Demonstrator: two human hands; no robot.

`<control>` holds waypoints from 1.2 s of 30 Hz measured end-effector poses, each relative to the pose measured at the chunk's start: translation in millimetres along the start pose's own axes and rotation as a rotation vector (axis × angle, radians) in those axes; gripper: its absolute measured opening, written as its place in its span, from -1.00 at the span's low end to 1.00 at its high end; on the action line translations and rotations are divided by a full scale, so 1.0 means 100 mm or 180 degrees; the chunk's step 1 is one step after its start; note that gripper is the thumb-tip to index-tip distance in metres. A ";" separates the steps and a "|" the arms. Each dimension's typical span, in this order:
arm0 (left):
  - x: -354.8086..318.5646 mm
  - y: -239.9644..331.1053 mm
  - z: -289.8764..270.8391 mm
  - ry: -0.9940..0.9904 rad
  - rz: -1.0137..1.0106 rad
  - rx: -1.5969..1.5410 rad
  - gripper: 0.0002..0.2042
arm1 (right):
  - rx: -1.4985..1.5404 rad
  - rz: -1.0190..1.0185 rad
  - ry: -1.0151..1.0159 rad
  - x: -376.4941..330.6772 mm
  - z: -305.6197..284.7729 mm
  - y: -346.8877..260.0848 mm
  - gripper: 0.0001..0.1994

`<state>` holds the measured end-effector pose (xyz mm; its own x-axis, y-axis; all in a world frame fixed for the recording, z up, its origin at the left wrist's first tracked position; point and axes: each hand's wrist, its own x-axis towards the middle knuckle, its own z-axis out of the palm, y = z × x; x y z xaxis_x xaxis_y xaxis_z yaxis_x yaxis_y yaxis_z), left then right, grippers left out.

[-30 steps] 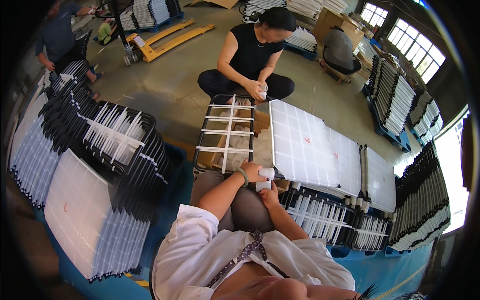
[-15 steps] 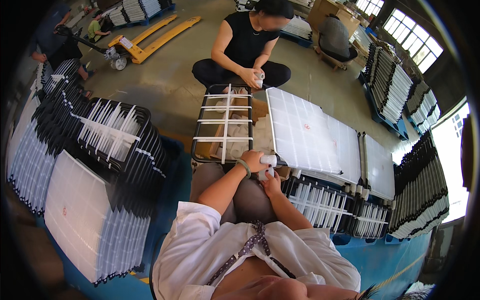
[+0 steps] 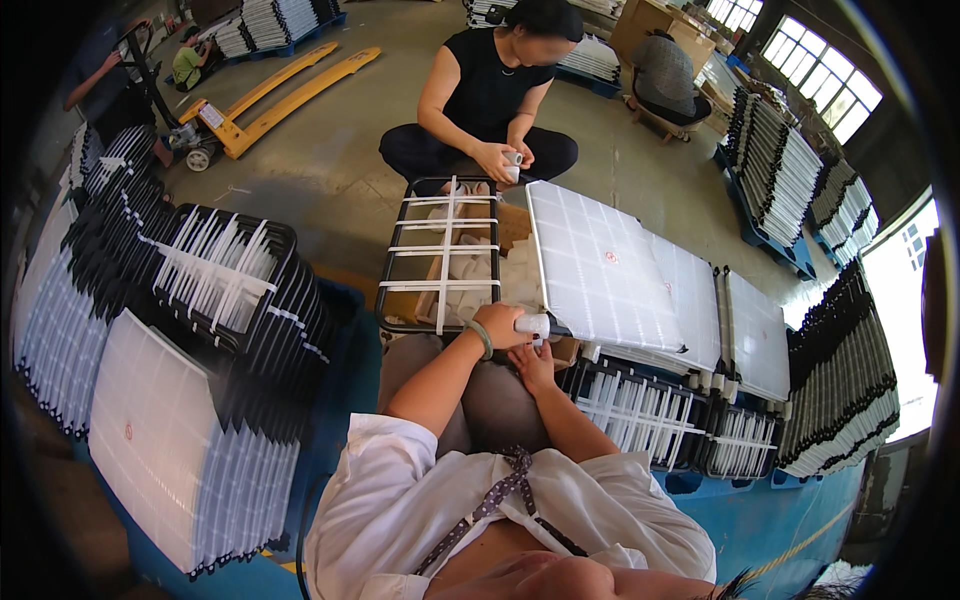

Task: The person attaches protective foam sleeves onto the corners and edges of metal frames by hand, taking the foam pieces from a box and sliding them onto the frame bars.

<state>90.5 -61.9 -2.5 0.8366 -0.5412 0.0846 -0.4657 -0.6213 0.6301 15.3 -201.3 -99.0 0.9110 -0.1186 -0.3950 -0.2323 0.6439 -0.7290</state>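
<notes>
In front of my lap, my left hand [image 3: 497,322] is closed around a short white tubular fitting [image 3: 533,324]. Just below it, my right hand [image 3: 534,368] has its fingers bent up around a second white piece, mostly hidden behind the first. Whether the two pieces touch, I cannot tell. Beyond my hands, a black frame with white straps [image 3: 440,250] lies over an open carton [image 3: 518,222] of loose white fittings [image 3: 465,268]. To the right of my hands, the corner of a white panel on a black frame [image 3: 595,262] comes close to the fitting.
Across the carton a person [image 3: 490,95] sits cross-legged with small white pieces in both hands. Stacked black-and-white frames [image 3: 220,270] stand on my left, more frames [image 3: 640,410] on my right. A yellow pallet jack [image 3: 235,130] is at the far left, beside another person.
The white fittings in my hands have shifted, and the lower one shows less now. The pallet jack has moved left. The person opposite has turned the pieces in their hands.
</notes>
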 end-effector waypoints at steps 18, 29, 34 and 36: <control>-0.03 -0.17 0.22 -0.0278 0.0197 0.0412 -0.65 | 0.0452 0.0178 0.0335 0.19 0.06 0.06 -0.57; 0.02 -0.21 0.09 0.0200 -0.1028 -0.0593 -0.49 | 0.0830 0.0386 -0.0079 0.19 0.06 0.03 -0.58; 0.08 -0.20 0.06 0.0125 -0.0779 -0.0016 -0.31 | 0.0925 0.0526 -0.0077 0.19 0.03 0.00 -0.56; 0.07 -0.24 0.10 0.0012 -0.0882 0.0019 -0.26 | 0.1157 0.0566 -0.0170 0.16 0.07 0.00 -0.56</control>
<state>104.1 -56.6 -25.0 0.9334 -0.3481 -0.0874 -0.2207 -0.7488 0.6250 32.6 -198.0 -101.4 0.8862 0.0519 -0.4604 -0.2608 0.8772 -0.4031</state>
